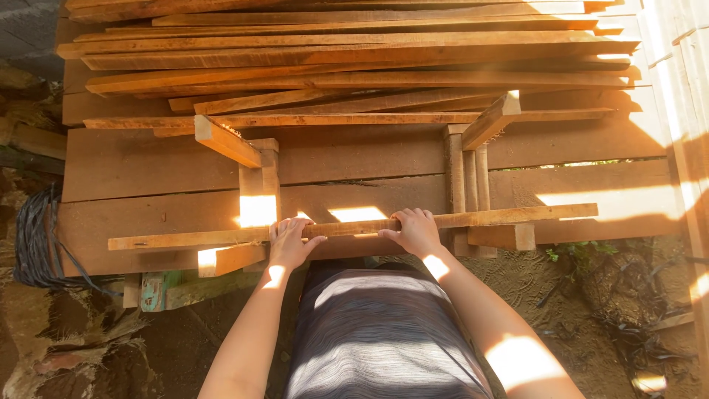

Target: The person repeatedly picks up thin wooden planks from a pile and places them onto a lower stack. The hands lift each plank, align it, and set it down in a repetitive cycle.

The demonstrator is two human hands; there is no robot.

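A long thin wooden slat (517,216) lies crosswise in front of me, resting on two upright wooden supports (259,177) (467,170). My left hand (288,242) grips the slat left of its middle, fingers curled over the top edge. My right hand (415,230) holds the same slat a little further right, close to the right support. Both hands sit side by side, about a hand's width apart. The slat reaches well past each hand on both sides.
A big stack of wooden planks (354,52) fills the area behind the supports, on broad boards (148,162). A coil of dark cord (33,244) hangs at the left. Bare earth with roots (591,295) lies at the lower right. A green-painted block (159,288) sits under the left side.
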